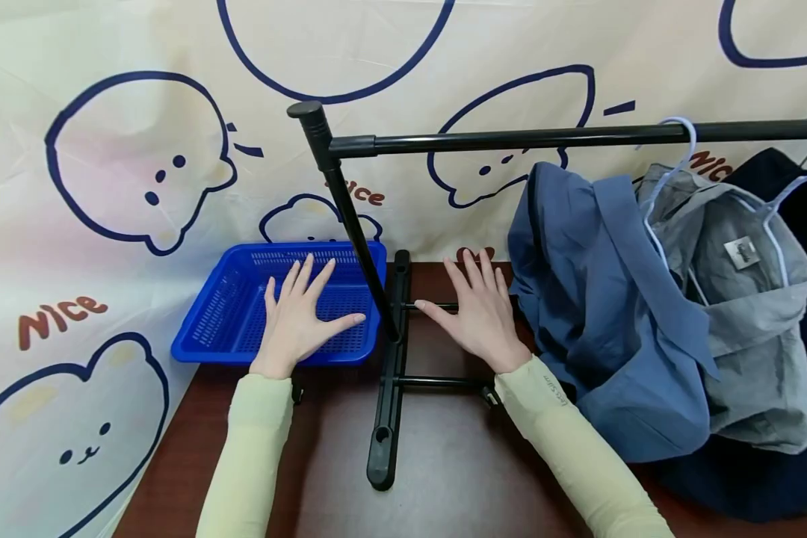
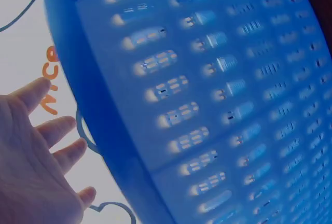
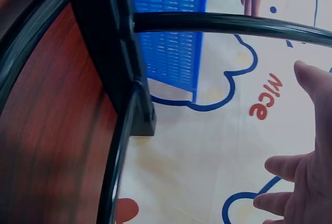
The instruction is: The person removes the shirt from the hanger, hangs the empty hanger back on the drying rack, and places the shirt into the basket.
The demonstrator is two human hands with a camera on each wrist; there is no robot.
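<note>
My left hand [image 1: 294, 325] is held over the blue plastic basket [image 1: 205, 329], fingers spread and holding nothing. In the left wrist view its fingers [image 2: 65, 128] show beside the basket's slotted wall [image 2: 155, 94]. My right hand [image 1: 480, 317] hovers over the base of a black clothes rack [image 1: 391, 373], also with spread fingers and nothing held. To its right hang a blue garment [image 1: 598, 321] and a grey garment [image 1: 756, 359] on pale hangers [image 1: 686, 134].
The rack's black rail [image 1: 484, 140] crosses above the right hand, and its slanted post [image 1: 353, 217] stands between both hands. A dark navy garment [image 1: 746, 478] hangs at the far right. Behind the brown table [image 1: 336, 463] is a cartoon-printed cloth [image 1: 175, 299].
</note>
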